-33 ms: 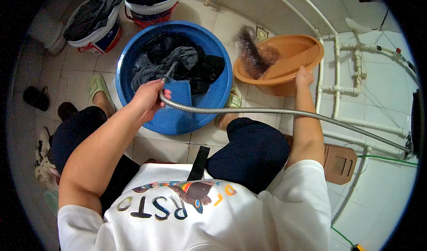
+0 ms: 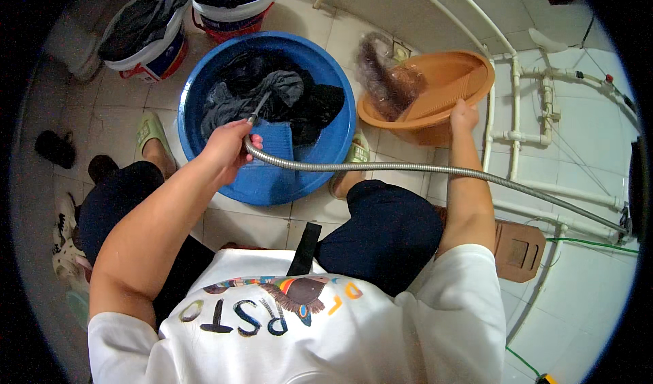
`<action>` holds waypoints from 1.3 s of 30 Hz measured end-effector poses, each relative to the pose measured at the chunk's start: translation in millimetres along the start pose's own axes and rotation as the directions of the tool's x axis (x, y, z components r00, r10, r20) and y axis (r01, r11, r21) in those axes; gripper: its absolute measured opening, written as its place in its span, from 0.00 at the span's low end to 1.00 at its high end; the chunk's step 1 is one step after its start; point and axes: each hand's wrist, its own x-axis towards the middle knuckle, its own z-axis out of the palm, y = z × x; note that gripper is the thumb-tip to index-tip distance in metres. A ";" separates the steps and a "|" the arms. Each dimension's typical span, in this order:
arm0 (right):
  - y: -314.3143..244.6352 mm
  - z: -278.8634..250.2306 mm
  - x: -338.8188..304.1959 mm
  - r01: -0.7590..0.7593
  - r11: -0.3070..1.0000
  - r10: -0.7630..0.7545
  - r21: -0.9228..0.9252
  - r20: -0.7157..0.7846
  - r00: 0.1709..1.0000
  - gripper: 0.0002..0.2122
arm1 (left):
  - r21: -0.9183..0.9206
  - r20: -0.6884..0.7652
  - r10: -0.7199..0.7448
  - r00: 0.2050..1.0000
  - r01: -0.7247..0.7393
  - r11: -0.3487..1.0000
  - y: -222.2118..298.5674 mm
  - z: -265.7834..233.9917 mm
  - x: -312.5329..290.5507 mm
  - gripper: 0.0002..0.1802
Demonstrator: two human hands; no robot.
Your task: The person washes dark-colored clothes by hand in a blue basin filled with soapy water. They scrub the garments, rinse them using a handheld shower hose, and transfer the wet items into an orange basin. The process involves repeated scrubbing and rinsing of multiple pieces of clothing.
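My left hand [image 2: 228, 149] is closed around the end of a flexible metal hose [image 2: 354, 168], above the blue basin [image 2: 272, 192]. Clear water seems to run from the hose end onto dark wet clothes [image 2: 279, 88] in that basin, which has a ribbed washboard part [image 2: 274, 142]. To the right, my right hand [image 2: 464, 115] grips the near rim of a tilted orange basin [image 2: 452, 78], also with a ribbed board. Dark water [image 2: 381, 78] spills over the orange basin's far left side, blurred by motion.
Two buckets with dark cloth, a left bucket [image 2: 163, 61] and a right bucket [image 2: 238, 23], stand behind the blue basin. White pipes [image 2: 515, 105] run along the right wall. A brown plastic stool [image 2: 520, 250] sits by my right side, shoes [image 2: 66, 258] at far left.
The dark water pouring from the orange basin has thinned and spread slightly left. Both hands stay almost in place.
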 end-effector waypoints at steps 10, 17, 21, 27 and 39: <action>-107.8 8.5 -65.7 0.232 0.967 -0.230 -0.107 0.029 0.973 0.12 | 0.056 0.062 -0.003 0.998 0.000 0.998 -0.9 1.7 -4.8 0.17; -99.1 -2.8 -75.1 -0.052 0.971 0.070 -0.234 0.070 0.995 0.18 | 0.013 0.224 0.097 0.970 -0.103 0.995 12.4 29.4 -13.1 0.19; -52.9 -21.2 -66.5 -0.065 0.943 0.110 -0.326 0.122 0.986 0.20 | 0.075 0.367 0.082 0.927 -0.118 0.990 26.4 86.9 -7.3 0.18; 69.3 -40.5 -60.9 -0.159 0.959 0.213 -0.235 0.226 0.951 0.21 | 0.194 0.461 0.087 0.883 -0.195 0.961 23.6 192.2 -11.2 0.16; 125.0 -33.0 -72.8 -0.413 0.910 0.399 0.029 0.206 0.894 0.17 | 0.318 0.476 0.057 0.877 -0.232 0.919 13.8 250.4 -3.3 0.13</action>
